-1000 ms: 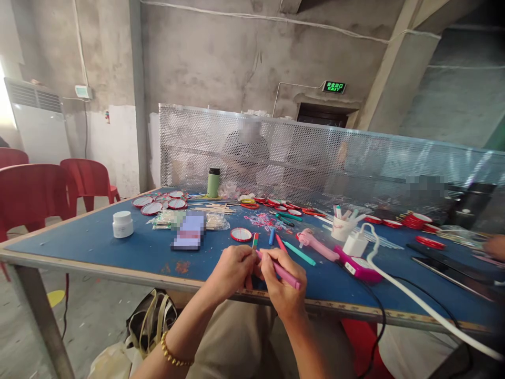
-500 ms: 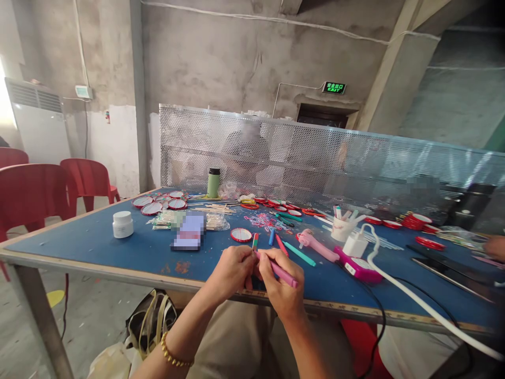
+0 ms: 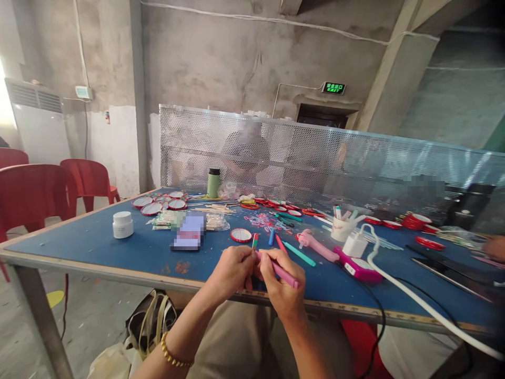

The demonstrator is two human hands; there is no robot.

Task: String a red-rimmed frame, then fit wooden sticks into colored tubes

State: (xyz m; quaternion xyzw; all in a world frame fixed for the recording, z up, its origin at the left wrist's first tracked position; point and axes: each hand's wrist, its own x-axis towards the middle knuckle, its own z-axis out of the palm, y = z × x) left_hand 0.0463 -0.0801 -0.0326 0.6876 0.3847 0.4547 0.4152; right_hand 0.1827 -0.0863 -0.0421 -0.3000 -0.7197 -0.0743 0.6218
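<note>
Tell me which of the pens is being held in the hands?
The pink marker pen, gripped by the right hand with its tip meeting the left hand. The blue pen, red pen and teal pen lie loose on the blue table.

Matt blue table (image 3: 98, 242), perforated metal screen (image 3: 315, 158)

I see both hands meeting at the near edge of the blue desk (image 3: 98, 237) — right hand (image 3: 282, 287) grips a pink marker (image 3: 284, 273), tip twd the left hand (image 3: 232, 271), which pinches sth small I can't make out. Loose markers (image 3: 299, 253), a red-rimmed disc (image 3: 241, 235) & a white jar (image 3: 122, 224) lie beyond.
</note>
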